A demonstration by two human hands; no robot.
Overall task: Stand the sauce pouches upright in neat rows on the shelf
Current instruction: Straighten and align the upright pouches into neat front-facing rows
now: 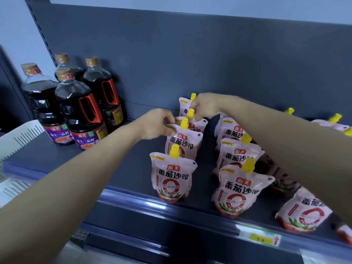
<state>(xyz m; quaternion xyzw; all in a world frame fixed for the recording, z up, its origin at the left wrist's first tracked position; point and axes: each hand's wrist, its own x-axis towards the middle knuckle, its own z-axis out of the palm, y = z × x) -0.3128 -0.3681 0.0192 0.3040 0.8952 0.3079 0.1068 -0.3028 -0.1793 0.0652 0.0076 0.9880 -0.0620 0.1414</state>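
Note:
White and red sauce pouches with yellow caps stand on the dark shelf (118, 168). The left row has a front pouch (172, 178), a second pouch (182, 145), a third pouch (198, 124) and a back pouch (183, 109). My left hand (158, 124) pinches the top left corner of the second pouch. My right hand (204, 106) grips the yellow cap area of the third pouch. To the right stands another row, its front pouch (240, 189) upright. Farther right, a pouch (302, 212) leans, partly hidden under my right arm.
Several dark soy sauce bottles (80, 111) stand at the shelf's left end. A white plastic basket (17, 138) sits at the far left. The shelf's front rail carries a yellow price tag (262, 239). More yellow-capped pouches (335, 121) lie at the far right.

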